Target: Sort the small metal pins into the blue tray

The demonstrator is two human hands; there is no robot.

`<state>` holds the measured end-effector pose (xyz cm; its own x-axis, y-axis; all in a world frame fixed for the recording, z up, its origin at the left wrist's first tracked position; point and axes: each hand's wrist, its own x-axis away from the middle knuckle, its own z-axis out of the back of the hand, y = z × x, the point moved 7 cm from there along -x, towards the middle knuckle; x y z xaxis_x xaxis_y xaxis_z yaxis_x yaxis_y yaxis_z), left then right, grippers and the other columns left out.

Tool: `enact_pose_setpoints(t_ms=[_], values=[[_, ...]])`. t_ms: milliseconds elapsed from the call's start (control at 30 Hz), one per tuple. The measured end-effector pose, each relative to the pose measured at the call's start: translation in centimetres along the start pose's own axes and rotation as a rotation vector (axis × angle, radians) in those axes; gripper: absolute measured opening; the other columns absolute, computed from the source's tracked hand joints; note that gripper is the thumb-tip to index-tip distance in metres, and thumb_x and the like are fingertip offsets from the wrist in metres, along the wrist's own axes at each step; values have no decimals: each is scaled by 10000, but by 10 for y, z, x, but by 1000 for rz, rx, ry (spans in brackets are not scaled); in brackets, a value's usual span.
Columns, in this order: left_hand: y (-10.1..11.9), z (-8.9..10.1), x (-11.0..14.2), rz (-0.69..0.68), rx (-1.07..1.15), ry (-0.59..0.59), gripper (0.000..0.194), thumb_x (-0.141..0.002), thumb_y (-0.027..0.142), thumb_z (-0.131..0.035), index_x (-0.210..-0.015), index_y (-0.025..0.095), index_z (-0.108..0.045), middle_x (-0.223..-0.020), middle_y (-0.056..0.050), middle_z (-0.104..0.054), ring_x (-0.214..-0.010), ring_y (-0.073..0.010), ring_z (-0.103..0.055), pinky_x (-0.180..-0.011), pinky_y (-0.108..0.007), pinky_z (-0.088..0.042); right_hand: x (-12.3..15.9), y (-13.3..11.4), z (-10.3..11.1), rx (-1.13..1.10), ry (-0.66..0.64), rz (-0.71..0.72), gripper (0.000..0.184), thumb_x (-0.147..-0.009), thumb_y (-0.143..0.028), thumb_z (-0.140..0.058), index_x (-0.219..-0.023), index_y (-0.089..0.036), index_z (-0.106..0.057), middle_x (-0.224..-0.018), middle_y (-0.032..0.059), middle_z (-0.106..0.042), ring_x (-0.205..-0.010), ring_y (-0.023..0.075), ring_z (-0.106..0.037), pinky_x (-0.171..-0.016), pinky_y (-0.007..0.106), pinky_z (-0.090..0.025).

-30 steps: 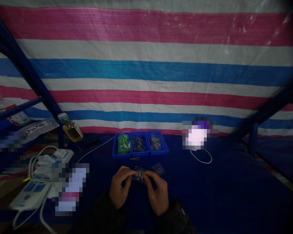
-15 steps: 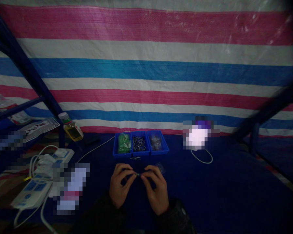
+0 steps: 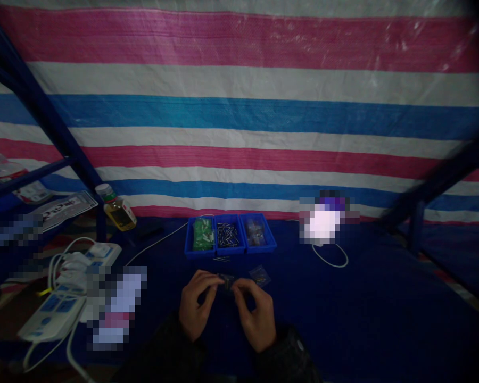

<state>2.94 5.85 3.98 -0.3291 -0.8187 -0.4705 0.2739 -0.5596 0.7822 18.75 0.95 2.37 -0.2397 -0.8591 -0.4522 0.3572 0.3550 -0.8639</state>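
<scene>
Between my fingertips is a small clear plastic bag (image 3: 227,282), dim and partly covered by the fingers. My left hand (image 3: 197,303) is closed in a pinch on its left side. On its right side, my right hand (image 3: 257,314) pinches it too. Just beyond my right hand lies another small clear bag (image 3: 260,276) with something small inside. A few thin metal pins (image 3: 222,259) rest on the blue table in front of the bins. Three joined blue bins hold green packets (image 3: 203,235), loose metal pins (image 3: 227,235) and clear bags (image 3: 255,233).
To the left are power strips (image 3: 51,311) with plugs and white cables, a blurred-out flat item (image 3: 117,308), and a bottle of yellow liquid (image 3: 120,210). A pixelated bright object (image 3: 322,223) with a looped white cable stands at the back right. Blue metal posts flank the table (image 3: 363,319).
My fingers have tilted the bag edge-on and then turned it back, shifting their pinch slightly. My right hand dipped over the other bag and uncovered it again. The bins stay put.
</scene>
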Motion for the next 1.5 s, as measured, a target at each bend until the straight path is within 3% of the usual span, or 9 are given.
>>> enact_pose_setpoints(t_ms=[233,567,833,967,1133,1233,1333,1400,1500], values=[[-7,3,0,5,-35,43,166,-960,201,-619,-1018,227,-772,-968,-82,-749,-969,-245,-643,-842,-380,-546,-2,-2,1,-24,-37,-23,239,-1001,-259,-511,-1100,-215,-724,-921,54,-754,-789,207,-718,-730,299,-566],[0,5,0,-6,-76,48,135,-942,218,-640,-967,224,-772,-975,-89,-700,-979,-249,-613,-770,-344,-543,-7,-12,3,7,-14,55,145,-977,-219,-586,-912,-216,-716,-962,63,-685,-886,204,-679,-794,303,-540],[0,0,0,48,-22,-5,168,-958,267,-621,-853,182,-722,-828,-68,-669,-807,-207,-625,-713,-308,-521,-1,2,1,-53,30,-39,148,-979,-294,-596,-1075,-197,-654,-843,34,-716,-726,180,-688,-659,268,-551],[-2,0,1,89,-16,-3,204,-970,295,-598,-848,181,-715,-815,-58,-664,-759,-195,-630,-704,-300,-504,0,-3,3,-83,-15,-26,166,-987,-282,-581,-976,-212,-731,-800,26,-716,-678,175,-675,-673,285,-544],[-4,2,0,135,28,-3,269,-1015,310,-518,-878,187,-713,-820,-57,-689,-802,-210,-664,-761,-315,-505,-11,13,30,-84,187,-162,218,-954,-373,-635,-948,-195,-762,-761,36,-736,-746,218,-704,-718,312,-552],[-4,2,0,139,35,2,263,-1015,323,-519,-911,188,-719,-810,-53,-690,-799,-213,-671,-760,-314,-501,-33,24,50,-73,309,-215,361,-970,-454,-588,-1140,-173,-736,-893,68,-773,-762,220,-705,-673,306,-547],[-3,2,-1,139,49,3,285,-1021,333,-504,-906,184,-718,-813,-55,-697,-800,-215,-679,-767,-314,-505,-63,28,51,-57,155,-209,502,-956,-522,-577,-1288,-158,-672,-968,94,-780,-695,209,-695,-618,303,-541],[-2,2,-2,143,53,4,298,-1024,339,-496,-898,182,-717,-817,-58,-702,-801,-215,-683,-769,-313,-509,-75,31,56,-15,51,-220,488,-948,-536,-583,-1218,-149,-708,-903,94,-779,-700,221,-704,-613,301,-535],[-2,2,-2,137,38,3,313,-1028,351,-491,-894,182,-719,-814,-62,-706,-803,-219,-683,-772,-318,-509,-87,32,91,142,112,-190,444,-958,-541,-562,-1041,-149,-754,-765,72,-748,-645,216,-675,-610,303,-514]])
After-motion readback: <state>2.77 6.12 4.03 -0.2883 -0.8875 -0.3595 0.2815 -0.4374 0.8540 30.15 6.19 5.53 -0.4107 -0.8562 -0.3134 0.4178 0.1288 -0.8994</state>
